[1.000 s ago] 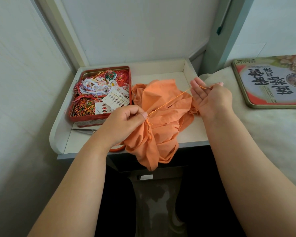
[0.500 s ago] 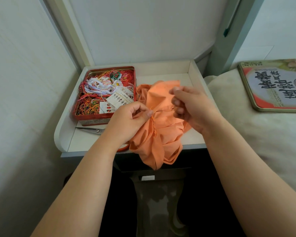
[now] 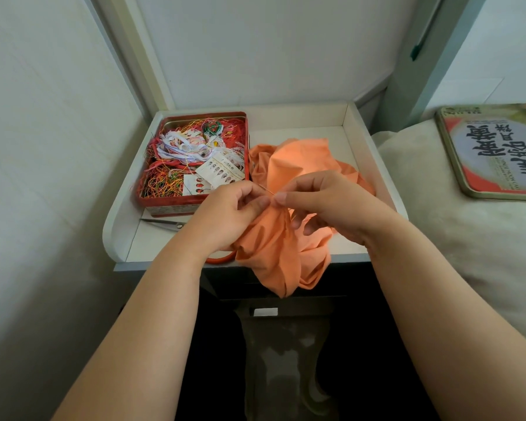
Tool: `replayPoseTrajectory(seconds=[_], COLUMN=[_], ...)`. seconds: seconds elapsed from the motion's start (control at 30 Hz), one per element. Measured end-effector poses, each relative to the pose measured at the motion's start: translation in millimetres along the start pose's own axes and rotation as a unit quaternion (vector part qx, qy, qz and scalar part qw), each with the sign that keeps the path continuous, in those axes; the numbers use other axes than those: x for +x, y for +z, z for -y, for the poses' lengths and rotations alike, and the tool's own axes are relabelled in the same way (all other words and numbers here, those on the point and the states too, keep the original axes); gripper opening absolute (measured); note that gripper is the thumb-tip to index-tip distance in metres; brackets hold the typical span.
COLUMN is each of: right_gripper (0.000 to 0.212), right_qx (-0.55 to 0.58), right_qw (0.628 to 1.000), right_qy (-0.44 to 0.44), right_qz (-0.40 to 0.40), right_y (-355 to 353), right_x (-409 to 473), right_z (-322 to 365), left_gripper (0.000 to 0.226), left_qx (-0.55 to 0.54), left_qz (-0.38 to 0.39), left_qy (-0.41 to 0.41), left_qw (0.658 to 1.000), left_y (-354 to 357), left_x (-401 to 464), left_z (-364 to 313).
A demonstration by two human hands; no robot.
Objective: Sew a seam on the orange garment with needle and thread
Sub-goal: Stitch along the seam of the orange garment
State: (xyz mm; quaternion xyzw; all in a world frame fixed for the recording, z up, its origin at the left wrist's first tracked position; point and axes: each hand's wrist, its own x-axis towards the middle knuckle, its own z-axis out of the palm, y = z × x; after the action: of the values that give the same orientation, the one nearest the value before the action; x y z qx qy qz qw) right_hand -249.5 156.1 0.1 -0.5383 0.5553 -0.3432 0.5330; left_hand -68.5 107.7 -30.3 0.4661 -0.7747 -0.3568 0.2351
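Two hands meet: right hand (image 3: 322, 205) pinches needle (image 3: 266, 189), its axis pointing up-left toward left hand (image 3: 234, 214), which is clamped on orange garment (image 3: 289, 165)'s fold.

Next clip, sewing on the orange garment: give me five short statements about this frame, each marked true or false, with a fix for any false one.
1. The orange garment hangs partly over the front edge of the white table. True.
2. The left hand rests idle on the table, away from the cloth. False: it pinches the garment at the seam.
3. The right hand holds a needle at the fabric, close to the left hand's fingertips. True.
4. The red tin is closed with its lid on. False: it is open and full of tangled threads.
5. Scissors lie inside the tin. False: they lie on the table in front of it.
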Motion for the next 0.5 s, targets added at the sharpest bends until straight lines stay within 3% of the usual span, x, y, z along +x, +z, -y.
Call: replayPoseTrajectory(seconds=[0.5], right_gripper=[0.013], right_qx=[-0.146], right_qw=[0.989], right_qy=[-0.009], right_qz=[-0.029], right_y=[-3.2], right_x=[4.3], right_z=[-2.9], left_gripper=[0.035], left_qx=[0.027], left_qz=[-0.04], left_qy=[0.006], left_qw=[0.999], left_y=[-2.7], left_x=[-1.3], left_z=[-1.6])
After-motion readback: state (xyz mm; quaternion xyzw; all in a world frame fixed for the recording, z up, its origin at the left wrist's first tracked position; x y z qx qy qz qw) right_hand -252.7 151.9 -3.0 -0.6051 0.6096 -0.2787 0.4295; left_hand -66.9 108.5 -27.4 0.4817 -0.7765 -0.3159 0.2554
